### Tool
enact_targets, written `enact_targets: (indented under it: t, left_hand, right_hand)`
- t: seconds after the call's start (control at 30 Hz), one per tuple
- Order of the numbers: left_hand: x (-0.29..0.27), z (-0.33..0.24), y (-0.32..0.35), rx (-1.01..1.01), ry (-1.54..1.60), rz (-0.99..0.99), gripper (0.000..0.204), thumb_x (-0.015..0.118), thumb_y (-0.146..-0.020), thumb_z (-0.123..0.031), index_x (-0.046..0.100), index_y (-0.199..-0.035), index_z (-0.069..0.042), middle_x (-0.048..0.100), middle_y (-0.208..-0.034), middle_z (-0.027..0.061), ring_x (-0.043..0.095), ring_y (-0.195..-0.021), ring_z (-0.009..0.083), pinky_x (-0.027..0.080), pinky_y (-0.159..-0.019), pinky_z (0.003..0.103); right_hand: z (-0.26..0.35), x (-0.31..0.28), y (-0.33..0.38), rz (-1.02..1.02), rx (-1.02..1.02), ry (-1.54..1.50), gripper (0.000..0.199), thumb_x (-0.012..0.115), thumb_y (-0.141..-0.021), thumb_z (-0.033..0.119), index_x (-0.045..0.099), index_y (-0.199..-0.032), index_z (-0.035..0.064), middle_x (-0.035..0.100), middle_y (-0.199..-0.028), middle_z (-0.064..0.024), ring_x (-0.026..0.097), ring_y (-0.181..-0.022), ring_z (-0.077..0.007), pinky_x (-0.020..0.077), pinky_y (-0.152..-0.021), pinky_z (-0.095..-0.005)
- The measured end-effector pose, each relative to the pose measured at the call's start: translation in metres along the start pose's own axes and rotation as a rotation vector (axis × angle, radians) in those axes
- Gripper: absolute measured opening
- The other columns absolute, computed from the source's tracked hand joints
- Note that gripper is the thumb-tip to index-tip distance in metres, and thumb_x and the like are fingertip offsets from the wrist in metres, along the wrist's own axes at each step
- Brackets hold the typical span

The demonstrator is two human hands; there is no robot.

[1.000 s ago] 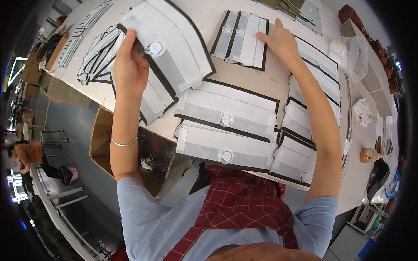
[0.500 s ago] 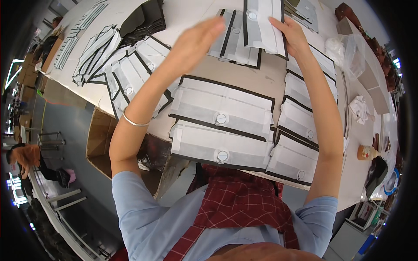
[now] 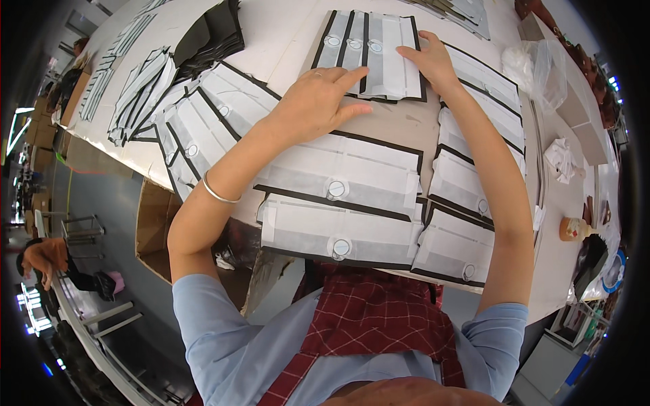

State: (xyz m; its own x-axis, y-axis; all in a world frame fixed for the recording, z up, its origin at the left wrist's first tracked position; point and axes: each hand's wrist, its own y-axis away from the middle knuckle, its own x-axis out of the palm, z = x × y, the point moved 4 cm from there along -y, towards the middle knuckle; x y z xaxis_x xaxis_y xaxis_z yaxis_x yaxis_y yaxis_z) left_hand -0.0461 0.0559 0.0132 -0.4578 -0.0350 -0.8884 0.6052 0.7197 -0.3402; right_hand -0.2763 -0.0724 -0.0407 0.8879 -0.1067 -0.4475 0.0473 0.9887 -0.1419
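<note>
Three white, black-edged rectangular panels (image 3: 382, 68) overlap on the pale desk (image 3: 284, 54). Your left hand (image 3: 313, 105) spreads, empty, over their lower-left corner; your right hand (image 3: 435, 64), half-open, lays its thumb on their right side. Keep edges parallel.

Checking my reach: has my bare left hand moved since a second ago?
Yes, your bare left hand moved rightward, away from the open brown cardboard box.

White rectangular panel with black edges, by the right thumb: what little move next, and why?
Perhaps pat the white rectangular black-edged panel flat: it overlaps its matching left neighbour, the right hand sits at its right edge and the empty left hand by its left.
</note>
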Motion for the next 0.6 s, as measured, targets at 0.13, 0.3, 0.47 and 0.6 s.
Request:
enact_targets:
  t: [0.13,0.3,0.47,0.6]
  left_hand:
    - [0.007,-0.004,0.003,0.025,-0.163,0.046,0.051,0.059,-0.091,-0.046,0.061,-0.124,-0.007,0.059,-0.119,0.0215,0.058,-0.108,0.0396,0.044,-0.096,0.044]
    - [0.006,-0.008,0.004,0.051,-0.21,-0.009,0.05,0.062,-0.089,-0.045,0.062,-0.123,-0.008,0.058,-0.12,0.0204,0.057,-0.109,0.038,0.045,-0.095,0.043]
    - [0.004,-0.009,0.0,0.047,-0.196,0.031,0.048,0.063,-0.089,-0.042,0.062,-0.123,-0.008,0.056,-0.124,0.0169,0.053,-0.117,0.036,0.042,-0.099,0.043]
    - [0.007,-0.019,-0.003,0.065,-0.25,0.034,0.051,0.063,-0.089,-0.043,0.059,-0.127,-0.009,0.054,-0.129,0.0154,0.048,-0.124,0.0362,0.039,-0.103,0.045]
  right_hand:
    - [0.025,-0.005,0.006,-0.077,-0.206,0.518,0.066,0.074,-0.081,0.033,0.048,-0.13,-0.0021,0.067,-0.083,-0.0155,0.067,-0.075,-0.0258,0.0527,-0.071,-0.0359]
    - [0.022,-0.082,-0.028,0.055,-0.224,0.691,0.039,0.073,-0.08,0.036,0.067,-0.108,0.0088,0.07,-0.108,-0.0136,0.066,-0.091,-0.0344,0.0518,-0.076,-0.0414]
    - [-0.052,-0.175,-0.046,0.305,-0.21,0.753,0.054,0.076,-0.076,0.037,0.064,-0.119,0.0079,0.065,-0.12,-0.0142,0.061,-0.107,-0.0275,0.0479,-0.09,-0.038]
    - [-0.073,-0.184,-0.045,0.385,-0.1,0.648,0.064,0.079,-0.073,0.038,0.06,-0.126,0.0082,0.065,-0.114,-0.0138,0.058,-0.109,-0.0265,0.0457,-0.096,-0.0353]
